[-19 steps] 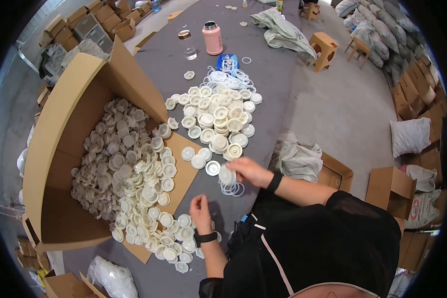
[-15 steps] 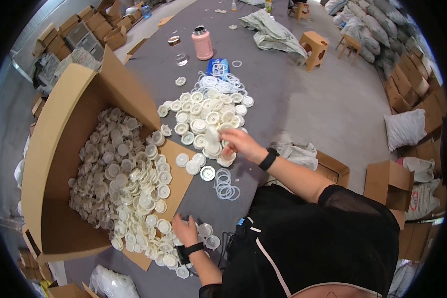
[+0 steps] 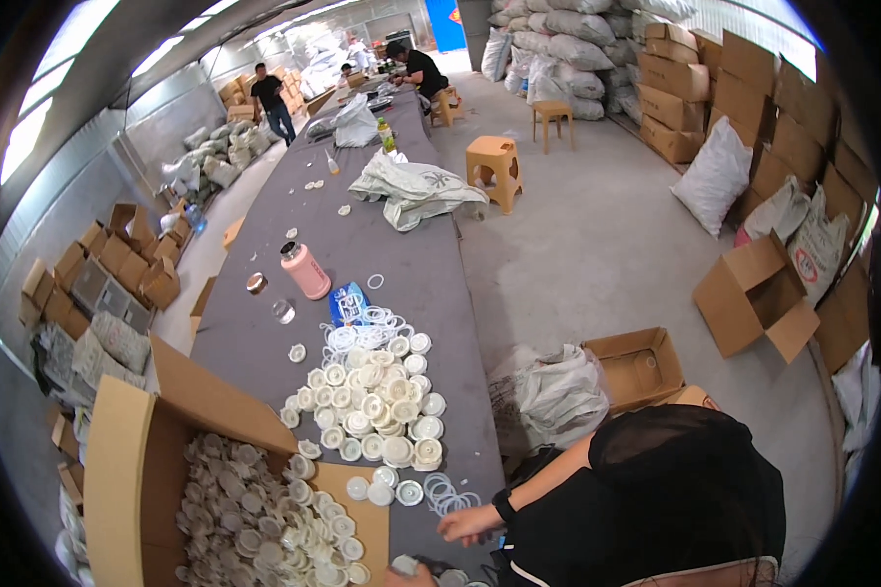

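Observation:
At the bottom edge my left hand (image 3: 413, 578) is mostly cut off. Its fingers are closed on a white round plastic cap (image 3: 403, 564). Just to the right and farther in, my right hand (image 3: 467, 524) hangs low over the table with curled fingers; what is in them, if anything, is hidden. Right beside its knuckles lie several loose clear rings (image 3: 447, 492). A heap of white caps (image 3: 372, 396) covers the table ahead, and a tangle of translucent rings (image 3: 352, 340) lies against its far side.
A large open carton (image 3: 117, 470) full of caps stands at the left. Farther up the grey table (image 3: 264, 230) are a pink bottle (image 3: 306, 271), a clear cup (image 3: 283, 311), a blue packet (image 3: 348, 304) and a pale sack (image 3: 406, 191). People work at the far end.
The view has tilted up, showing more of the room. My right hand has left the cap heap and come back toward me, beside the loose rings. My left hand now shows only at the bottom edge.

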`<state>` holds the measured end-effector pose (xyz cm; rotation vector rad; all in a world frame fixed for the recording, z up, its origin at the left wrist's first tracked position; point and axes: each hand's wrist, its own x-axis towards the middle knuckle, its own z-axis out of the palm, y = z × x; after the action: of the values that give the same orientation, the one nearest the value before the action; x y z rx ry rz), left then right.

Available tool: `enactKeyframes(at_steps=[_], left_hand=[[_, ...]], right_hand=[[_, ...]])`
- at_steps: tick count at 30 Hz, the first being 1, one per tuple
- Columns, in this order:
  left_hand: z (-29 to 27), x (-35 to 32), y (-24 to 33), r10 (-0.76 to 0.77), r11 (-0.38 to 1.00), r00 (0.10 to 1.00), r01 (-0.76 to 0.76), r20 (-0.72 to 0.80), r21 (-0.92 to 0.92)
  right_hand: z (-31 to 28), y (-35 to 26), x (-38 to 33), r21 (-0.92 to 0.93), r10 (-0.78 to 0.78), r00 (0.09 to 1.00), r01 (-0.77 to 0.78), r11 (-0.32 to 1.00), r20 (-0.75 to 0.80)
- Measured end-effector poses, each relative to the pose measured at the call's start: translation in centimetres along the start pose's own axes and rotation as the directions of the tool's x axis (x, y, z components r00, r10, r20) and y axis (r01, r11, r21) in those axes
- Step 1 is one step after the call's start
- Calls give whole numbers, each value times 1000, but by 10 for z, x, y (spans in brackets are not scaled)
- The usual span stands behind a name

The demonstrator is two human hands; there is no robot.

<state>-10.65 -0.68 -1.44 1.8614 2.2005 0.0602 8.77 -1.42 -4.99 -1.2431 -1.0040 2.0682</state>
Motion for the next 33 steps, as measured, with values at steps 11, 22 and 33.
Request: enactKeyframes(at_steps=[11, 22, 33], left_hand=[[69, 31, 68, 156, 243, 988, -56, -18, -969], [126, 37, 69, 280, 743, 958, -254, -57, -619], [66, 20, 77, 77, -289, 922, 385, 380, -876]], right_hand=[[-37, -2, 6, 282, -26, 917, 150, 948, -397], [-55, 12, -4, 449, 4, 887, 230, 863, -461], [-55, 14, -6, 547, 65, 878, 236, 803, -474]])
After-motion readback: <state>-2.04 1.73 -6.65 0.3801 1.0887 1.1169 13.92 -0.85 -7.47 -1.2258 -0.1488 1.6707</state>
